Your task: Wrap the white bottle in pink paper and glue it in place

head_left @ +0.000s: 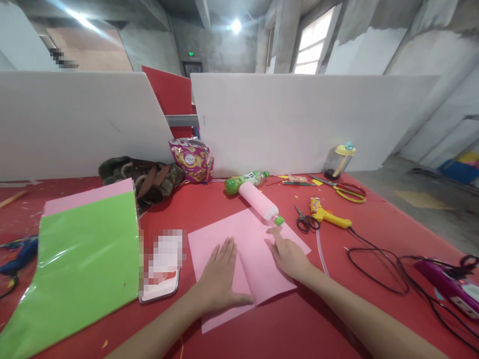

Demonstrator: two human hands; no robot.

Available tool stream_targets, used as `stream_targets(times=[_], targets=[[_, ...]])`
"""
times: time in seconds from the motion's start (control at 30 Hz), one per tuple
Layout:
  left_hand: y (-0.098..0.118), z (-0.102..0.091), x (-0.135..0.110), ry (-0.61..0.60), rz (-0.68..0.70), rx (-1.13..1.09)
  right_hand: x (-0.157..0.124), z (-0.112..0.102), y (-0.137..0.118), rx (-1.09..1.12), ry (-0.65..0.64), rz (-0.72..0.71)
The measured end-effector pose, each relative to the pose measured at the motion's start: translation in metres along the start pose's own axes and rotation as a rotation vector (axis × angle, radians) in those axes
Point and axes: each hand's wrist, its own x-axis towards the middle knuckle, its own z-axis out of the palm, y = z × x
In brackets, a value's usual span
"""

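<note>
A sheet of pink paper [252, 249] lies on the red table, with a raised crease or edge running down its middle. My left hand [219, 279] rests flat on its left part, fingers stretched forward and thumb out to the right. On the right part lies my right hand [290, 255], fingers apart and slightly bent, index finger reaching towards the bottle. Just beyond that fingertip, a bottle wrapped in pink [258, 200] lies on its side, its green cap [279, 220] pointing at me. Neither hand grips anything.
A green drink bottle [243, 183] lies behind. To the right are black scissors [307, 222], a yellow glue gun [329, 214] with its cable, and larger scissors [350, 192]. At left are a phone [164, 289] and green sheets [90, 254]. White boards [299, 119] stand behind.
</note>
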Motion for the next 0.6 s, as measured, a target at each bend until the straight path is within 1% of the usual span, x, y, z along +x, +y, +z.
stream_targets(times=[0.07, 0.2, 0.3, 0.43, 0.5, 0.6], targets=[[0.002, -0.001, 0.0, -0.011, -0.02, -0.018, -0.002, -0.001, -0.001, -0.016, -0.015, -0.009], [0.004, -0.001, 0.001, -0.004, -0.018, -0.014, -0.003, -0.002, 0.0, 0.011, -0.014, -0.037], [0.003, -0.001, 0.001, -0.007, -0.027, -0.001, 0.0, -0.006, 0.002, 0.129, -0.016, -0.007], [0.001, -0.002, 0.004, 0.01, -0.064, 0.011, 0.004, -0.014, 0.005, 0.36, -0.08, 0.018], [0.0, 0.0, 0.007, 0.034, -0.069, 0.013, 0.004, -0.015, 0.005, 0.394, -0.088, 0.007], [-0.002, 0.004, 0.007, 0.074, -0.031, 0.023, 0.004, -0.013, 0.005, 0.361, -0.071, -0.022]])
